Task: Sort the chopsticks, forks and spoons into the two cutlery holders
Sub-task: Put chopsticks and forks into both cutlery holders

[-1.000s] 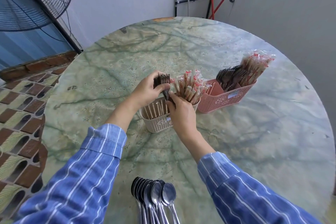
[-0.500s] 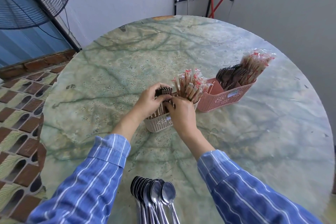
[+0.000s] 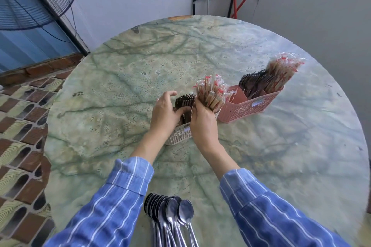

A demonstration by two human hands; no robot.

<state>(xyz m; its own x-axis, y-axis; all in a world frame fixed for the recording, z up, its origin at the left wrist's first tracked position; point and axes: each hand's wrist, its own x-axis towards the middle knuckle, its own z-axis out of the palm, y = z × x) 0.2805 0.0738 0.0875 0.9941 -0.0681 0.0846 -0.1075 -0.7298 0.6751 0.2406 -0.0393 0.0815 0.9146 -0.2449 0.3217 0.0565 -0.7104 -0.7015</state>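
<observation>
Left hand [image 3: 164, 113] grips forks [image 3: 185, 100] in the cream holder [image 3: 178, 137]; right hand [image 3: 203, 125] cups chopsticks [image 3: 210, 94].

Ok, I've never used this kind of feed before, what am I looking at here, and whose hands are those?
There is no robot: one camera on a person's head looks down at their two bare hands over a round table. The left hand grips a bundle of forks standing in the cream holder; the right hand is against the wrapped chopsticks next to them, grip unclear. A pink holder beside it holds more of both. The spoons lie loose at the near edge.
</observation>
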